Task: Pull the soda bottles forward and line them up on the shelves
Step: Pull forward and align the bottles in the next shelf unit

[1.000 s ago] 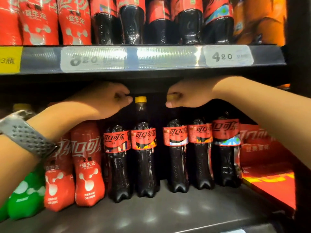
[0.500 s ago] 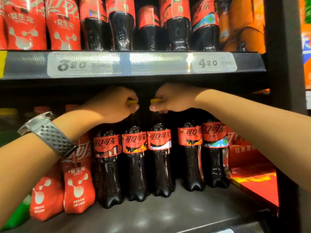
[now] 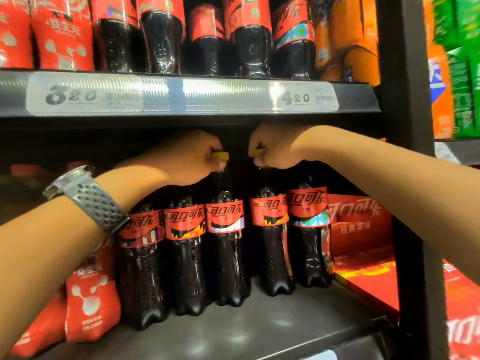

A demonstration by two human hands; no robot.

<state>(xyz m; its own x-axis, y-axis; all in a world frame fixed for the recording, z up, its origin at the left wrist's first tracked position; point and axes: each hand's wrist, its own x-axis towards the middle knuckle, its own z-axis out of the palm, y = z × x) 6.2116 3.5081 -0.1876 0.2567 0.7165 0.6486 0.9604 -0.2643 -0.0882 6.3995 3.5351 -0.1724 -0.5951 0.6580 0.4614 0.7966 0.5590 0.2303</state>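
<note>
The left hand grips the yellow cap of the third cola bottle and the right hand the cap of the fourth cola bottle, both set back on the lower shelf, where pulling from the top could tip them into their neighbours.

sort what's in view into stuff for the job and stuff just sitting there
Job: third cola bottle from left, gripped by left hand; fourth cola bottle, gripped by right hand; lower shelf.
Just there: price tags, orange bottles, green bottles, red box, watch.
</note>
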